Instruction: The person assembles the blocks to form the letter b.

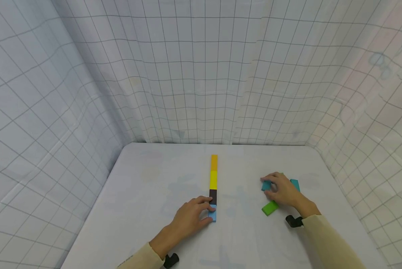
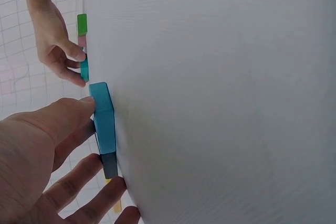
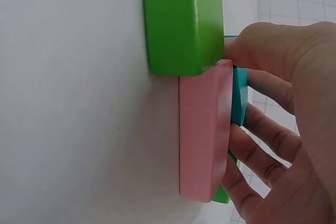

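My left hand (image 1: 190, 218) holds a light blue block (image 1: 212, 215) at the near end of a straight row, thumb and index finger at its sides. Beyond it in line lie a black block (image 1: 213, 192), a yellow block (image 1: 213, 180) and an orange block (image 1: 214, 163). On the right, my right hand (image 1: 284, 190) pinches a teal block (image 1: 266, 185) between thumb and fingers, low over the table. Close by that hand are a green block (image 1: 270, 208), a second teal block (image 1: 295, 184) and a pink block (image 3: 198, 135), which the hand hides in the head view.
All this lies on a white table (image 1: 147, 186). White grid-patterned curtains (image 1: 194, 74) stand at the back and both sides. Another green block (image 3: 222, 195) shows partly behind the pink one. Black wrist pieces (image 1: 293, 221) sit below the sleeves.
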`<state>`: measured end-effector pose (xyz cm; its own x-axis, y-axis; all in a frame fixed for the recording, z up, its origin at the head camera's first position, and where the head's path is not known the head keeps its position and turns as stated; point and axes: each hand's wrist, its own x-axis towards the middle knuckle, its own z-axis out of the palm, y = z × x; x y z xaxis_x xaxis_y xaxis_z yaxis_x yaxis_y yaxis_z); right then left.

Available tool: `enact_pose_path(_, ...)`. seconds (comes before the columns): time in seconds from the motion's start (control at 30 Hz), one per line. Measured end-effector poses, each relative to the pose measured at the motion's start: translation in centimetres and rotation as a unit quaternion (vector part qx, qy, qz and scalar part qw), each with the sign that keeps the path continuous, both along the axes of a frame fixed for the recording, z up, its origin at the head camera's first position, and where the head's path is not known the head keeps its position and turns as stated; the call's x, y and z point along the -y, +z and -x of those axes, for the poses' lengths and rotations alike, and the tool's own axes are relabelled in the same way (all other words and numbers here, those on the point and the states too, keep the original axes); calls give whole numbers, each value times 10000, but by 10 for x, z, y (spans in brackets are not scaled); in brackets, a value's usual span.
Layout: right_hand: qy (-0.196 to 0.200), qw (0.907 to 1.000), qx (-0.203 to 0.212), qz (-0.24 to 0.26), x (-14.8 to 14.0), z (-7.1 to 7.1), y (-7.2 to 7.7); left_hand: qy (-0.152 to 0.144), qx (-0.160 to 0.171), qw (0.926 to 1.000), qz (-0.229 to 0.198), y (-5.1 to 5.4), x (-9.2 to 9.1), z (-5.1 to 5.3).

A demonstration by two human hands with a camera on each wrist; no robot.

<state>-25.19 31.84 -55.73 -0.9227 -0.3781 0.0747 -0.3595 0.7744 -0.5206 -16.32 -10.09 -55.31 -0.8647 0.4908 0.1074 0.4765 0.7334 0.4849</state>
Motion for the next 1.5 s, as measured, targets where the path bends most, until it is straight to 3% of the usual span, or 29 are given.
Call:
enact_pose_path(0.27,-14,10000,29,23,2,1,-1,5,10,10000,22,-1,0,-1)
enact_pose_path(1.0,40,9988,-482,12,30,3,1,24,6,10000,47,1,-2,-1)
enact_pose_path(1.5,-53,9994,-120,321,64,4,7,69,-70,9998,156,0,-3,-1)
